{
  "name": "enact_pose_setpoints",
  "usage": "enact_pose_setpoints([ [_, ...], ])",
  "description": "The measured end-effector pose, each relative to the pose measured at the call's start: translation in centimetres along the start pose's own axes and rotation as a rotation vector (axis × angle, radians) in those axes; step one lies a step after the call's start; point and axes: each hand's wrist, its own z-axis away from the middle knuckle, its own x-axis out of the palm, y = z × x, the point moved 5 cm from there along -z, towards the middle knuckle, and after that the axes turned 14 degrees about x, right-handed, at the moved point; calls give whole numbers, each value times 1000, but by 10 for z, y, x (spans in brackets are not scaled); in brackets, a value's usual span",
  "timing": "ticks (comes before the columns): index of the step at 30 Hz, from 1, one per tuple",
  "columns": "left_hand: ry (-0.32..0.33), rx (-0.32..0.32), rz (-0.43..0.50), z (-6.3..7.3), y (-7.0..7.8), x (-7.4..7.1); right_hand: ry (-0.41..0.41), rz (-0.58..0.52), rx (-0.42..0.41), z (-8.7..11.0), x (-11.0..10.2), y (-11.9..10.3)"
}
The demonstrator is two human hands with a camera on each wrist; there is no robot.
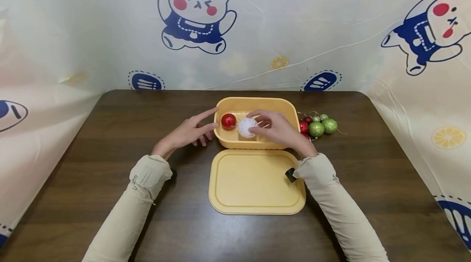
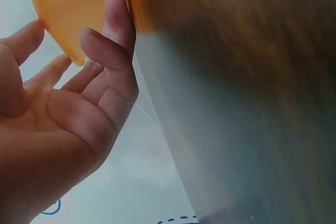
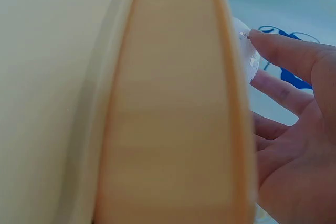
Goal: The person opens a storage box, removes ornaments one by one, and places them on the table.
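A yellow plastic box (image 1: 254, 145) stands on the table, with a shiny red bauble (image 1: 228, 121) inside at its left. Beside that one, my right hand (image 1: 276, 127) pinches a white speckled bauble (image 1: 247, 128) between thumb and fingers. In the right wrist view the box's outer wall (image 3: 168, 103) covers part of the white bauble (image 3: 247, 56) and of the fingers. My left hand (image 1: 189, 131) has its fingers spread and touches the box's left end. The left wrist view shows fingertips of the left hand (image 2: 73, 103) against the box (image 2: 73, 3).
The flat yellow lid (image 1: 257, 182) lies on the table directly in front of the box. A cluster of small baubles, green (image 1: 316, 129) and red (image 1: 303, 126), sits just right of the box. A printed cloth (image 1: 257, 49) hangs behind the dark wooden table (image 1: 184, 213).
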Motion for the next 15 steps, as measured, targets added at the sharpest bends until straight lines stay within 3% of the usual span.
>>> enact_pose_setpoints([
  [7, 13, 21, -29, -1, -7, 0, 12, -10, -12, 17, -14, -3],
  [15, 25, 43, -42, -2, -9, 0, 85, 49, 0, 42, -30, 4],
])
